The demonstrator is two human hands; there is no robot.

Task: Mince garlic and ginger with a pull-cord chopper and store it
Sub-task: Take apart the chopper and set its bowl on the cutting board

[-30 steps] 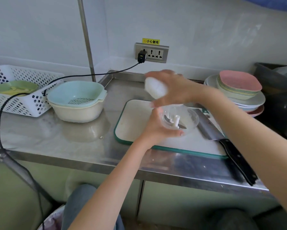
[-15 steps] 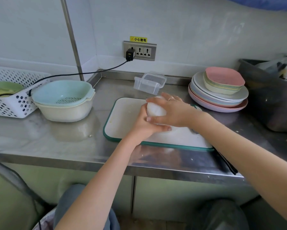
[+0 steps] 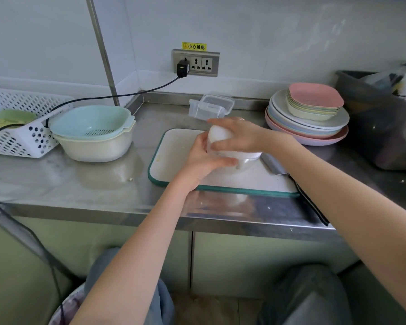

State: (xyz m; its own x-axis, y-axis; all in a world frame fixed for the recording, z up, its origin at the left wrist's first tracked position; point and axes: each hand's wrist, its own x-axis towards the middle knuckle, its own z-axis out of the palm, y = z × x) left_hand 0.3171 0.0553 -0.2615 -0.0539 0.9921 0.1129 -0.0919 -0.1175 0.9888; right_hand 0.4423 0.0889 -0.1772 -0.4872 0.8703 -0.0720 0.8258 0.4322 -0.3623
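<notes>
Since one second ago, the white domed lid (image 3: pixel 219 135) has come down onto the clear round chopper bowl (image 3: pixel 244 164), which stands on the white, teal-rimmed cutting board (image 3: pixel 174 158). Right hand (image 3: pixel 238 137) covers the lid, fingers curled over its smooth dome. Left hand (image 3: pixel 201 160), at 9 o'clock of the bowl, grips its wall, thumb wrapped across the front. A clear rectangular storage box (image 3: pixel 212 107) lies tilted at 12 o'clock on the steel counter (image 3: pixel 91 186).
</notes>
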